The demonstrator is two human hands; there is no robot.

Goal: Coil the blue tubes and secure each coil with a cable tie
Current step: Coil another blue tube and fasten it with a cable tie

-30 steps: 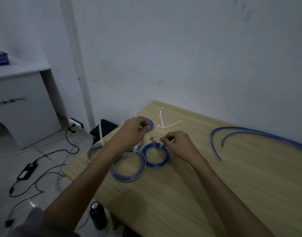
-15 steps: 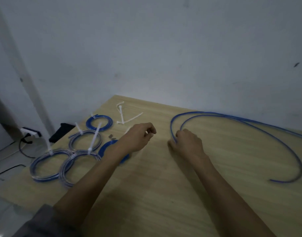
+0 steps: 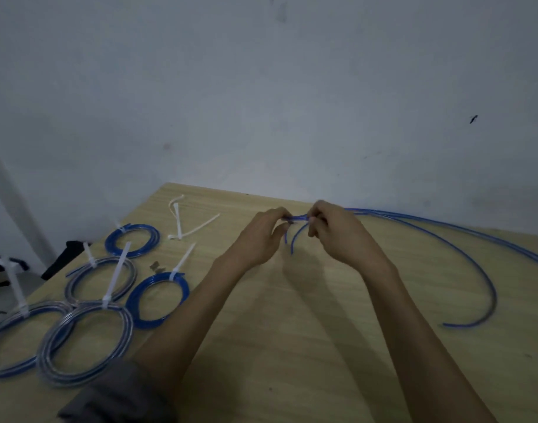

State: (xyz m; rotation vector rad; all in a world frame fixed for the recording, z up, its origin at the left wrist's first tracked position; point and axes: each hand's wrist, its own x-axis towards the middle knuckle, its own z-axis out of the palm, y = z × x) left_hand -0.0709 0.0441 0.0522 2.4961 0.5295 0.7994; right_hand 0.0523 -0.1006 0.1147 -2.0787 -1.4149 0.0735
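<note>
— So, what do the hands have now?

— Both hold the loose blue tubes [image 3: 463,251]. The left hand [image 3: 258,239] pinches them near their ends, and the right hand [image 3: 335,233] pinches them just beside it. A short bit of tube runs between the two grips, and two tube ends hang down below the fingers.

— Where does the rest go?

— It runs off to the right along the wooden surface [image 3: 292,346], near the wall, and bends back in a big curve.

— Will the tubes be hard to coil?

— I think they are light and thin, but springy. They may try to pop open again. It looks best to hold close to the ends and keep each new loop pinched.

— And the finished ones?

— Five tied coils [image 3: 94,343] lie on the left. Spare cable ties [image 3: 182,227] lie behind them, well apart from the hands.
</note>
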